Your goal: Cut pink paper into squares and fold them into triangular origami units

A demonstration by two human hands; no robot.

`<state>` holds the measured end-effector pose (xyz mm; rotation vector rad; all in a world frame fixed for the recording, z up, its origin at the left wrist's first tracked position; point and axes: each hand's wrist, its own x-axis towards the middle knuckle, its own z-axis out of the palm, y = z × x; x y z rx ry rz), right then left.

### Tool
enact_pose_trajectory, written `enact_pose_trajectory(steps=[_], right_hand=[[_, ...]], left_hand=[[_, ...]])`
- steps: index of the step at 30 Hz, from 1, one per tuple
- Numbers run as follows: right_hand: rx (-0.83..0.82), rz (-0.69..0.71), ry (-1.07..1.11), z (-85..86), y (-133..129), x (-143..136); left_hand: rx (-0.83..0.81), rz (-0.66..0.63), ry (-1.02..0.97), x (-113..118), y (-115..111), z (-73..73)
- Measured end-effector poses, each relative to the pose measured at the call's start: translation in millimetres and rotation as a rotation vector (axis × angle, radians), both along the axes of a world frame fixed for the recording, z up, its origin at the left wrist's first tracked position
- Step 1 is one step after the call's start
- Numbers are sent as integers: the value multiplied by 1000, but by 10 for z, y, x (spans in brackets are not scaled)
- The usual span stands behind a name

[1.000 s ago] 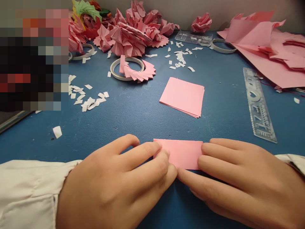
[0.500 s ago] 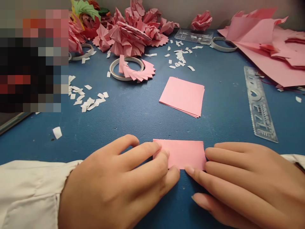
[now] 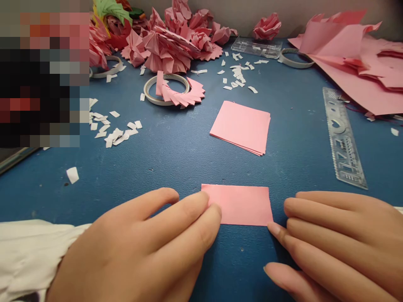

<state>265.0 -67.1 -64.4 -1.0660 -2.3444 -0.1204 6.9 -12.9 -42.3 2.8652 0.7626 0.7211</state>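
Observation:
A folded pink paper rectangle (image 3: 244, 205) lies flat on the blue table (image 3: 176, 155), close to me. My left hand (image 3: 151, 239) rests its fingertips on the paper's left end; the fingers are stretched and its thumb is hidden. At the lower right corner of the paper, the index fingertip of my right hand (image 3: 340, 239) touches the edge. That hand's other fingers are extended to the right of the sheet, with the thumb apart. Beyond the rectangle lies a stack of pink square papers (image 3: 242, 126).
A clear stencil ruler (image 3: 343, 138) lies at right, below large pink sheets (image 3: 355, 63). Tape rolls (image 3: 151, 95), one under a pink folded ring (image 3: 185, 95), white scraps (image 3: 116, 136) and pink paper flowers (image 3: 170, 46) are farther back.
My right hand has slid right along the paper's near edge to its corner. My left hand has shifted slightly left and its lower fingertip has left the near edge.

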Motion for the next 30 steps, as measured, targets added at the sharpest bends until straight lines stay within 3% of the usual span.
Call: enact_pose_trajectory(steps=[6, 8, 11, 14, 18, 22, 26, 30], right_hand=[[19, -25, 19, -34, -8, -24], [41, -22, 30, 0, 44, -2], [20, 51, -60, 82, 194, 71], [28, 48, -168, 134, 344, 135], [20, 60, -180, 136, 405, 140], [0, 106, -88, 132, 344, 64], [35, -6, 84, 109, 166, -47], [57, -34, 121, 117, 12, -8]], left_hand=[[94, 12, 9, -86, -47, -23], [79, -34, -28, -97, -21, -17], [13, 33, -81, -66, 34, 5], [30, 128, 42, -5, 76, 11], [-21, 119, 136, 27, 95, -17], [-18, 78, 74, 7, 106, -22], [20, -48, -82, -6, 101, 1], [163, -101, -37, -17, 2, -5]])
